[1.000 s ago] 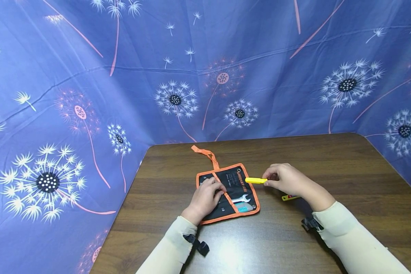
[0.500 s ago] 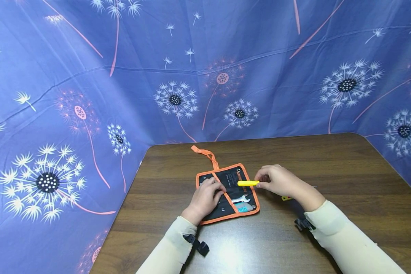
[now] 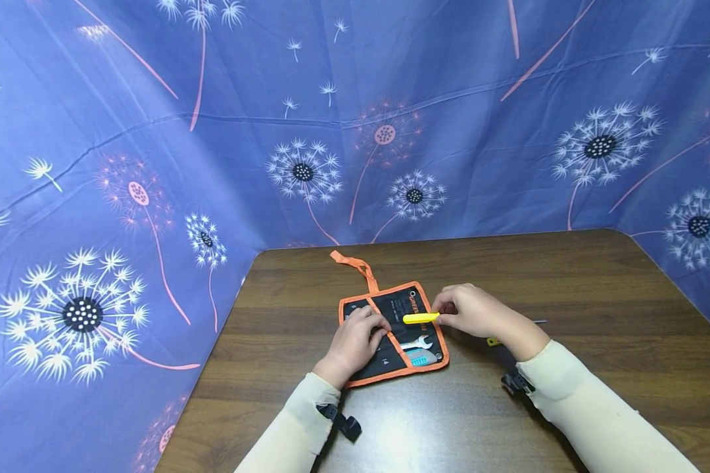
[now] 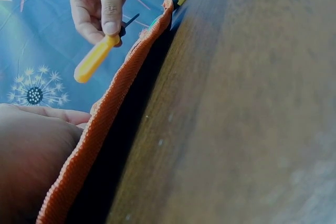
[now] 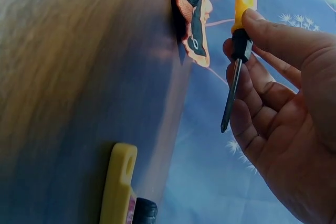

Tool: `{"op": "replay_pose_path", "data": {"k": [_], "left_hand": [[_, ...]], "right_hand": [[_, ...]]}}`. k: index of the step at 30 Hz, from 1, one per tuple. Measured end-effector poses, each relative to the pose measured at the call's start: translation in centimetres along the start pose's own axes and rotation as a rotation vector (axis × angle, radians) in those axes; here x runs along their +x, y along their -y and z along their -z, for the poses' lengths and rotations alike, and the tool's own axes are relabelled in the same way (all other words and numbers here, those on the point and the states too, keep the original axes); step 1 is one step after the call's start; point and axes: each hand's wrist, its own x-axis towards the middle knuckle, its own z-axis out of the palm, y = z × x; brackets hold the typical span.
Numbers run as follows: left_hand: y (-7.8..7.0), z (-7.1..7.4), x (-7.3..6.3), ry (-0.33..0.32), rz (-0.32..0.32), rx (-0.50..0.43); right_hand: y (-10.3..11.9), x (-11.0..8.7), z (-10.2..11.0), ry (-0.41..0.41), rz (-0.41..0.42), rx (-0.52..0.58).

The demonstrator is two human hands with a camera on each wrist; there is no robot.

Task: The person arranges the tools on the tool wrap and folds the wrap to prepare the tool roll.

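A black tool pouch [image 3: 393, 307] with orange trim lies flat on the table; an open-end wrench [image 3: 417, 343] and a grey-and-turquoise utility knife [image 3: 421, 357] stick out of its pocket. My left hand [image 3: 355, 341] rests on the pouch, fingers and thumb pinching the orange pocket edge. Over the pouch's right side, my right hand [image 3: 473, 312] pinches a small screwdriver [image 5: 241, 43] between thumb and fingers near its black collar. Its yellow handle points left, toward the left hand, and its metal shaft points back under the right palm, as the right wrist view shows.
A yellow tool with a hole in its end and a black part [image 5: 119, 182] lies on the table, partly hidden by the right forearm in the head view. The pouch's orange tie strap [image 3: 355, 263] trails toward the back. A blue dandelion-print cloth [image 3: 355, 131] hangs behind the wooden table [image 3: 538, 269].
My right hand has moved left with the screwdriver, bringing the yellow handle from the pouch's right edge to over its middle. The left hand has stayed in place on the pouch.
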Motion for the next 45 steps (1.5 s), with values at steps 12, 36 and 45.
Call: {"op": "replay_pose_path", "data": {"k": [12, 36, 45], "left_hand": [[-0.1, 0.1, 0.1, 0.017, 0.018, 0.001], [0.1, 0.0, 0.1, 0.007, -0.007, 0.023], [0.2, -0.1, 0.0, -0.022, -0.044, 0.024]], "right_hand": [[0.7, 0.7, -0.6, 0.037, 0.013, -0.024], [0.8, 2.2, -2.1, 0.081, 0.050, -0.009], [0.7, 2.5, -2.4, 0.112, 0.054, 0.005]]}}
